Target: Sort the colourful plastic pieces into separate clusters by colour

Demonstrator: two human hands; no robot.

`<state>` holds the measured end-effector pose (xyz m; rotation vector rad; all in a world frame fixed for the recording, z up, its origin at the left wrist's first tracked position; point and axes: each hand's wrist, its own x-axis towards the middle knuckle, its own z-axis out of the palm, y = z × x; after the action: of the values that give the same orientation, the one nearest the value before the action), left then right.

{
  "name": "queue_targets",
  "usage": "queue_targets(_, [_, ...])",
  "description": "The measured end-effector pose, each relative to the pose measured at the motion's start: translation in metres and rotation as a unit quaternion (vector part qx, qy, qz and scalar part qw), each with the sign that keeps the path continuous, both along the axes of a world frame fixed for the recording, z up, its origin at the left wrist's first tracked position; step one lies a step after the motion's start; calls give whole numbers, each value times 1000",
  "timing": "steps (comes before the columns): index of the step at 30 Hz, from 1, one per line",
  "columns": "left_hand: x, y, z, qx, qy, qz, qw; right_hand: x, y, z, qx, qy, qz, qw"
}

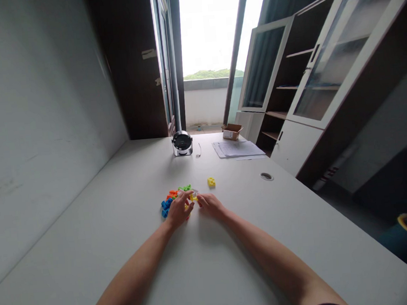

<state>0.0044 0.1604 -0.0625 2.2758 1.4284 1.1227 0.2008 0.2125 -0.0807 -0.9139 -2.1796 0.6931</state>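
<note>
Pale worktop [91, 257] holds a heap of coloured plastic bricks [168, 204] near its middle; left hand [180, 209] and right hand [211, 205] bunch fingertips around a small yellow brick [193, 197], grip unclear; another yellow brick [211, 182] lies apart.

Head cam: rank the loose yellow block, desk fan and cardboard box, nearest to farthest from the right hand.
1. Loose yellow block: just ahead of the right hand, on the table.
2. Round desk fan: farther ahead, to the left, near the far end.
3. Cardboard box: farthest, ahead and to the right, at the far end.
</note>
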Motion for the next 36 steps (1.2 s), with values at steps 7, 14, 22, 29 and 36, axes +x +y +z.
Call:
queue_targets(7, [0,2,-4,2,9,-2,1000,1,0,1,1,-1,4,1000])
queue_targets(14, [1,3,-3,11,13,22,1000,0,-5,6,16,31,-37,999])
queue_targets(22, [1,2,1,8,34,25,999,-2,-6,6,45,37,-16,998])
queue_targets(29, [0,3,-2,4,22,23,999,-2,-4,1,42,28,-33,998])
queue_targets(36, [0,4,-4,0,23,9,1000,-1,-3,2,43,9,-37,998])
